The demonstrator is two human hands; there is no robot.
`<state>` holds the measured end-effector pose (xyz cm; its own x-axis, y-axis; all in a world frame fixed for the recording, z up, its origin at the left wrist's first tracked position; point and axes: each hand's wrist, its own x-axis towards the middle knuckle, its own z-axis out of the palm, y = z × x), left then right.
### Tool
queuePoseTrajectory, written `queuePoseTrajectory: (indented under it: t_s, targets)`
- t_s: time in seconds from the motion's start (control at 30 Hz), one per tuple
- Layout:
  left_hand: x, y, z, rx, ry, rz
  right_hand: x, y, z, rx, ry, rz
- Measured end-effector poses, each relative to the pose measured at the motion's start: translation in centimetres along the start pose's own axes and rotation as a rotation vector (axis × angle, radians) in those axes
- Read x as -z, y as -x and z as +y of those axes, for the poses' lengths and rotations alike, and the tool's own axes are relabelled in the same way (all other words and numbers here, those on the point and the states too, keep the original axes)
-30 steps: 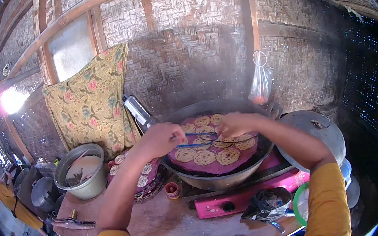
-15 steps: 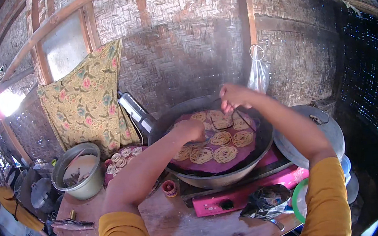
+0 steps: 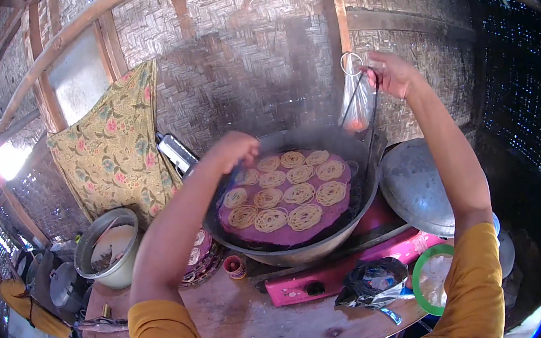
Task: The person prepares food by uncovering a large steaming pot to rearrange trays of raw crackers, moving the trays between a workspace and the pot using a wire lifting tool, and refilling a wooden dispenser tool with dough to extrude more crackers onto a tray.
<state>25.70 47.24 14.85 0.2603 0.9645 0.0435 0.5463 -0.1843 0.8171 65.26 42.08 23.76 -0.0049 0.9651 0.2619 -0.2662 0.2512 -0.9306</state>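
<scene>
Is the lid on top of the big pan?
No, the grey lid is to the right of the pan, whose yellow coils lie uncovered.

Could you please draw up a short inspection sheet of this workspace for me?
Surface: wooden tabletop, pale marks on it.
Job's things: noodle-like coils on a purple sheet inside a wok, which stands on a pink stove.
Clutter: crumpled foil packet, green-rimmed bowl with white contents, small red container.
Left hand: appears closed on a blue cord, over the wok's left side.
Right hand: raised, gripping a dark cord.
Electrical cables: nothing clearly seen.
Surroundings: woven wall, floral cloth, hanging clear plastic bag, domed metal lid beside the wok.
</scene>
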Motion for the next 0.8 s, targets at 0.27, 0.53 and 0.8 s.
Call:
queuePoseTrajectory:
  t_s: [0.27,0.53,0.8]
  targets:
    - [10.1,3.2,2.0,0.180,0.557,0.276,-4.8,-0.1,-2.6,0.033,0.082,-0.015]
    - [15.9,6.5,7.1,-0.009,0.602,0.525,-9.2,-2.0,-8.3,0.233,0.226,-0.141]
    - [28.1,18.8,14.9,-0.353,0.697,0.559,-16.6,3.3,-19.1,0.494,0.133,-0.319]
